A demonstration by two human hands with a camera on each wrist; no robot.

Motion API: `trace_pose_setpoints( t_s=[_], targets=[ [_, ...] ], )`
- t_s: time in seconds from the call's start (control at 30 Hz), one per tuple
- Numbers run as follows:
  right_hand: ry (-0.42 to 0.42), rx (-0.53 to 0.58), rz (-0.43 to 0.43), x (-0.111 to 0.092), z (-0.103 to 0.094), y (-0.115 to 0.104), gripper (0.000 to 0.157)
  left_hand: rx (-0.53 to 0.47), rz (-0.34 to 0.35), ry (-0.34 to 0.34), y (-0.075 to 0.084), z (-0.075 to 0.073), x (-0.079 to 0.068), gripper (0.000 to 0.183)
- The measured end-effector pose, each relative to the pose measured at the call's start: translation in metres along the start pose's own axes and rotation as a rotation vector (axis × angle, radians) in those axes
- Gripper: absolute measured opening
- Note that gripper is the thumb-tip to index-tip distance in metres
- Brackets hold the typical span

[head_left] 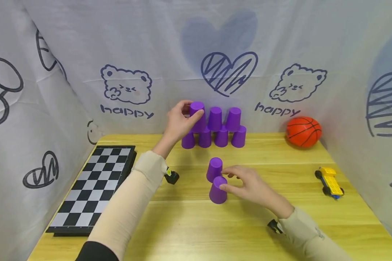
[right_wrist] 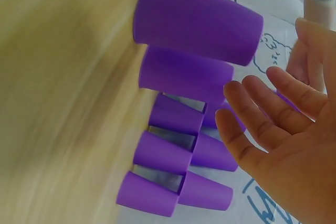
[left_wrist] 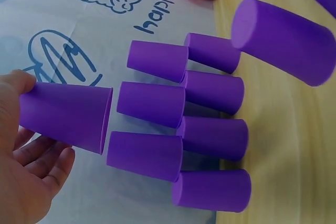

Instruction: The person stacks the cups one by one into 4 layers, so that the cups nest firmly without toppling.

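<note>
My left hand (head_left: 179, 122) grips a purple cup (head_left: 197, 108), upside down, between thumb and fingers. In the left wrist view that held cup (left_wrist: 65, 114) is just above a stack of upside-down purple cups, with a small gap. The stack's upper row (head_left: 233, 119) has three cups, set over a bottom row (head_left: 239, 137) of several. Nearer to me, two more inverted cups stand on the table, a rear cup (head_left: 214, 171) and a front cup (head_left: 217, 194). Beside these two is my right hand (right_wrist: 283, 135), fingers extended and nothing in its grasp; whether its thumb touches the front cup is unclear.
A folding chessboard (head_left: 94, 185) lies on the left of the wooden table (head_left: 183, 232). On the right are a small orange basketball (head_left: 303, 131) at the back and a yellow toy car (head_left: 330, 182). A white printed curtain (head_left: 170, 43) hangs behind and at both sides.
</note>
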State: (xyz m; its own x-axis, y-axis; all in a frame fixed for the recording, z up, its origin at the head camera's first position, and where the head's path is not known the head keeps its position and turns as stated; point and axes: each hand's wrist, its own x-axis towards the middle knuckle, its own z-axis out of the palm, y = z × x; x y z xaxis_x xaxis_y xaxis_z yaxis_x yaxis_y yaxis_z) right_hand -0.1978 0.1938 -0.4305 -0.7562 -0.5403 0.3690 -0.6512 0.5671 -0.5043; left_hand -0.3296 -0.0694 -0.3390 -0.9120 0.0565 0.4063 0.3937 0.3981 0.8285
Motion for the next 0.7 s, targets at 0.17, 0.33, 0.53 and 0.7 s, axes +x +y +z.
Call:
trace_pose_setpoints(
  t_s=[0.17, 0.33, 0.53, 0.7],
  targets=[
    [-0.010, 0.009, -0.012, -0.005, 0.006, 0.001, 0.041, 0.030, 0.000, 0.018, 0.006, 0.008, 0.016, 0.050],
    [-0.010, 0.019, -0.036, -0.008, 0.011, 0.003, 0.041, 0.060, -0.013, 0.020, 0.009, 0.014, 0.030, 0.051],
    [-0.023, 0.029, -0.028, -0.012, 0.014, 0.006, 0.043, 0.079, -0.040, 0.016, 0.011, 0.020, 0.039, 0.050],
    [-0.035, 0.028, -0.005, -0.013, 0.016, 0.007, 0.044, 0.083, -0.065, 0.027, 0.012, 0.021, 0.047, 0.050]
  ],
)
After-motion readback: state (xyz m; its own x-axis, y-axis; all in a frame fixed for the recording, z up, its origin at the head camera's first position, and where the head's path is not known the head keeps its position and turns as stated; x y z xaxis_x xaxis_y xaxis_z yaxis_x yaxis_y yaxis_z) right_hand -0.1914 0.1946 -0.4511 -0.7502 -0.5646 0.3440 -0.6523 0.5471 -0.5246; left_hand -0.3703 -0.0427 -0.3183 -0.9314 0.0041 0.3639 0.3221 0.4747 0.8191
